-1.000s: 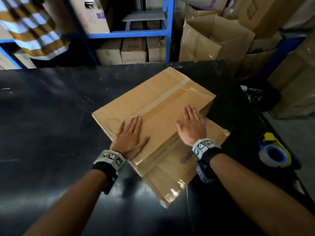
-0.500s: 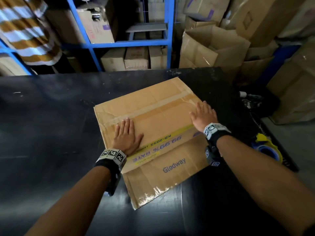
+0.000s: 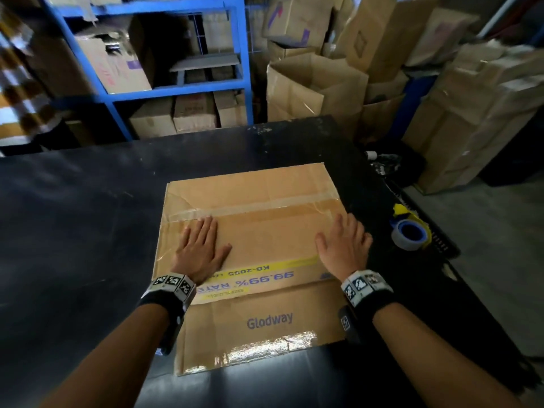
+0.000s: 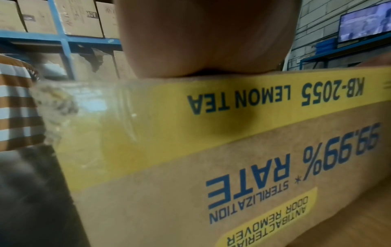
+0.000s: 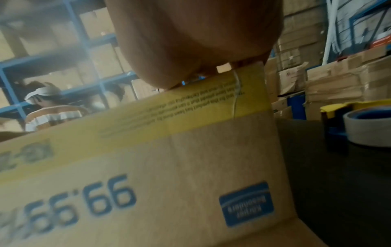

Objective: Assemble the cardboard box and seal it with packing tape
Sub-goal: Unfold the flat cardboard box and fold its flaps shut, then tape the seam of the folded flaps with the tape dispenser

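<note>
A brown cardboard box (image 3: 265,240) stands on the black table (image 3: 73,231), its top seam covered by a strip of clear tape (image 3: 253,206). A loose flap printed "Glodway" (image 3: 265,328) lies flat toward me. My left hand (image 3: 200,248) rests flat on the box top near its left side, fingers straight. My right hand (image 3: 344,245) lies flat at the top's right edge, fingers spread. Each wrist view shows only the heel of its palm, the left hand (image 4: 203,38) and the right hand (image 5: 196,43), on the printed box side (image 4: 232,167) (image 5: 169,175). The tape dispenser (image 3: 410,232) (image 5: 363,127) sits on the table right of the box.
Blue shelving (image 3: 164,86) with cartons stands behind the table. Open and stacked cardboard boxes (image 3: 315,89) crowd the back right. A person in a striped shirt (image 3: 17,92) (image 4: 16,107) is at the far left. The table's right edge (image 3: 459,278) drops to the floor.
The box has turned clockwise until its sides run square to me. Both hands stayed flat on top, the right one sliding to the right edge.
</note>
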